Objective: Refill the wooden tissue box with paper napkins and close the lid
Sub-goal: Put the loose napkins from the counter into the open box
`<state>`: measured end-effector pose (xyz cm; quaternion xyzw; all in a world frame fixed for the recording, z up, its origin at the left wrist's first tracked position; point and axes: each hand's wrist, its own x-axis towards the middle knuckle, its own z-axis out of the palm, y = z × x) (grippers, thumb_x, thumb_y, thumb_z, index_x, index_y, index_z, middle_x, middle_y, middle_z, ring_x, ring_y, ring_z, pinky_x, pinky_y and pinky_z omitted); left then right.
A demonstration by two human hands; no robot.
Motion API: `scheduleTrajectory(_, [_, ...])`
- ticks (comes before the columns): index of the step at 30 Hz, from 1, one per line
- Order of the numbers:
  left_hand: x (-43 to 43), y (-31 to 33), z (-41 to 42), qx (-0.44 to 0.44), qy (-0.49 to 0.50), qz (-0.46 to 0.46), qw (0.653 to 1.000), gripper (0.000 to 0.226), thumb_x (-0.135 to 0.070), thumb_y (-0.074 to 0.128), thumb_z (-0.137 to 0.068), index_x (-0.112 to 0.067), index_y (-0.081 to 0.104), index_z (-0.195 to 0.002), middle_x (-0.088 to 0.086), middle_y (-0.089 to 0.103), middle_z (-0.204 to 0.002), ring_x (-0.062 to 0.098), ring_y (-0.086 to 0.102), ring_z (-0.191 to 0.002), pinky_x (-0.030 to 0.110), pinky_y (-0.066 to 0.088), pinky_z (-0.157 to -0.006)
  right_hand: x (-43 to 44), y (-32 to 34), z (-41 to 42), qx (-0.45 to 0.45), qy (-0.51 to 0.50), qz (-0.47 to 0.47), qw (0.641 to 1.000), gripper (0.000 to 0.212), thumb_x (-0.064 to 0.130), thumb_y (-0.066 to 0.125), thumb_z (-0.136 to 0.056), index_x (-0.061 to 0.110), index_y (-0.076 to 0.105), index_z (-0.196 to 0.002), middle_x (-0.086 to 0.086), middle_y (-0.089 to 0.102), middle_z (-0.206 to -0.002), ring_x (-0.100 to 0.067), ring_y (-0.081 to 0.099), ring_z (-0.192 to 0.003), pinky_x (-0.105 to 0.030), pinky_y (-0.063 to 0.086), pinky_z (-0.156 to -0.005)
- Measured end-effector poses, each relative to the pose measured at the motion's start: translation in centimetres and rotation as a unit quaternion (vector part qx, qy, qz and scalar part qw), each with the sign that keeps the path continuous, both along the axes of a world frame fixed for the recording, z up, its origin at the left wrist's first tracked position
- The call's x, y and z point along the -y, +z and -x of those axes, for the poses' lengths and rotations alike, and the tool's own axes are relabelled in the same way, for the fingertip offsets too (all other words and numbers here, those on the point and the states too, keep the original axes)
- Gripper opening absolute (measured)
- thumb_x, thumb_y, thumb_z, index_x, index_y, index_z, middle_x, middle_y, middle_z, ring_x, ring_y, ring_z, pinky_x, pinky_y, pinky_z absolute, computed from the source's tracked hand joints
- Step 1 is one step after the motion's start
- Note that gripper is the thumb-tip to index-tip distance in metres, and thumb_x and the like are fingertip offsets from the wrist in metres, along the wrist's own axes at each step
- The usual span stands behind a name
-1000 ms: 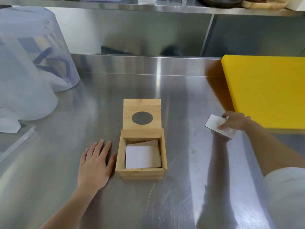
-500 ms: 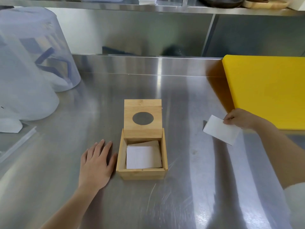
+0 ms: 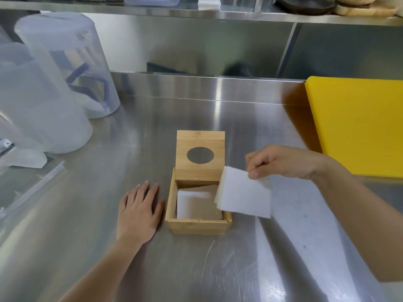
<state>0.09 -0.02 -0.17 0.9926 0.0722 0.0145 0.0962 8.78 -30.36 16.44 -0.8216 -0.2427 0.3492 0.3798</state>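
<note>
The wooden tissue box (image 3: 197,226) stands in the middle of the steel counter. Its lid (image 3: 200,156), with an oval hole, stands upright at the back. White napkins (image 3: 192,204) lie inside the box. My right hand (image 3: 281,162) pinches a stack of white napkins (image 3: 244,194) by its top edge. The stack hangs over the box's right rim, tilted. My left hand (image 3: 139,209) rests flat on the counter, fingers apart, just left of the box and holding nothing.
A yellow cutting board (image 3: 357,125) lies at the right. Two translucent plastic containers (image 3: 65,62) stand at the left, with a clear tray edge (image 3: 32,188) in front of them. A steel shelf (image 3: 196,12) runs overhead at the back.
My right hand lifted the napkin stack from the counter beside the yellow board and carried it left to the box's right rim. The left hand stayed put.
</note>
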Motion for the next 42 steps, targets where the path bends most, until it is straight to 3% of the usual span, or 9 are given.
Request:
scheduleTrajectory(5, [0.2,0.1,0.1,0.002,0.006,0.004,1.0,0.071,-0.055,0.007,-0.082,-0.024,0.039,-0.137,0.006,0.04,-0.147,0.026,0.033,-0.137,0.043,0.024,-0.111,-4.9,-1.8,1.3,-0.025,0.06,-0.025,0.998,0.017,0.008,0.059,-0.088,-0.008,0.065,-0.087,-0.01,0.054,-0.081,-0.019,0.046,-0.076,-0.028,0.037,-0.074])
scheduleTrajectory(12, [0.0,-0.2,0.1,0.007,0.007,0.008,1.0,0.065,-0.052,0.013,-0.085,-0.023,0.043,-0.135,0.006,0.044,-0.145,0.027,0.036,-0.135,0.044,0.027,-0.11,-9.4,-4.4,2.3,0.109,0.101,0.092,0.985,0.02,0.019,0.056,-0.089,0.003,0.069,-0.087,-0.01,0.064,-0.086,-0.023,0.053,-0.074,-0.035,0.042,-0.067])
scheduleTrajectory(18, [-0.2,-0.2,0.2,0.013,-0.004,0.004,1.0,0.06,-0.051,0.017,-0.088,-0.023,0.043,-0.134,0.006,0.046,-0.144,0.026,0.038,-0.134,0.044,0.028,-0.11,-10.2,-6.2,2.9,0.233,0.127,0.22,0.939,0.03,0.02,0.046,-0.091,-0.001,0.065,-0.081,-0.014,0.057,-0.071,-0.022,0.046,-0.065,-0.035,0.035,-0.058])
scheduleTrajectory(21, [-0.2,-0.3,0.2,0.019,-0.003,0.006,1.0,0.058,-0.05,0.02,-0.088,-0.023,0.045,-0.133,0.006,0.047,-0.142,0.026,0.039,-0.134,0.044,0.028,-0.11,-10.8,-7.1,2.9,0.284,0.131,0.252,0.916,0.028,0.017,0.044,-0.091,-0.001,0.065,-0.086,-0.017,0.065,-0.077,-0.028,0.055,-0.065,-0.038,0.041,-0.056])
scheduleTrajectory(25, [-0.2,-0.5,0.2,0.021,-0.002,0.007,1.0,0.057,-0.051,0.02,-0.089,-0.024,0.044,-0.134,0.006,0.046,-0.144,0.026,0.038,-0.135,0.043,0.026,-0.111,-11.2,-7.6,3.0,0.333,0.141,0.301,0.883,0.024,0.003,0.045,-0.086,0.007,0.048,-0.063,-0.001,0.038,-0.053,-0.015,0.034,-0.049,-0.029,0.029,-0.045])
scheduleTrajectory(30, [-0.2,-0.4,0.2,0.022,-0.001,0.007,1.0,0.058,-0.051,0.019,-0.088,-0.025,0.042,-0.135,0.005,0.044,-0.145,0.025,0.036,-0.136,0.042,0.023,-0.112,-11.4,-8.1,3.1,0.352,0.139,0.31,0.872,0.031,-0.003,0.044,-0.084,0.013,0.039,-0.059,-0.001,0.039,-0.055,-0.019,0.046,-0.056,-0.03,0.04,-0.05])
scheduleTrajectory(33, [-0.3,-0.4,0.2,0.021,-0.003,0.006,1.0,0.057,-0.051,0.02,-0.089,-0.025,0.042,-0.135,0.004,0.043,-0.145,0.025,0.035,-0.136,0.041,0.022,-0.113,-11.6,-7.9,3.2,0.358,0.129,0.324,0.866,0.038,-0.004,0.045,-0.084,0.015,0.031,-0.053,-0.001,0.038,-0.054,-0.015,0.037,-0.049,-0.025,0.031,-0.042])
scheduleTrajectory(37, [-0.3,-0.5,0.2,0.024,-0.005,0.004,1.0,0.056,-0.05,0.022,-0.089,-0.024,0.043,-0.134,0.005,0.046,-0.144,0.026,0.037,-0.135,0.042,0.025,-0.112,-11.9,-7.7,3.4,0.367,0.115,0.339,0.858,0.023,-0.006,0.047,-0.084,0.011,0.044,-0.069,-0.001,0.034,-0.056,-0.016,0.037,-0.052,-0.03,0.037,-0.053])
scheduleTrajectory(42, [-0.4,-0.6,0.1,0.024,-0.003,-0.002,1.0,0.055,-0.05,0.024,-0.09,-0.024,0.045,-0.133,0.006,0.048,-0.142,0.026,0.04,-0.133,0.043,0.028,-0.11,-12.0,-7.8,3.5,0.359,0.07,0.327,0.872,0.017,-0.001,0.046,-0.088,0.008,0.059,-0.093,-0.01,0.064,-0.088,-0.027,0.059,-0.08,-0.033,0.042,-0.062])
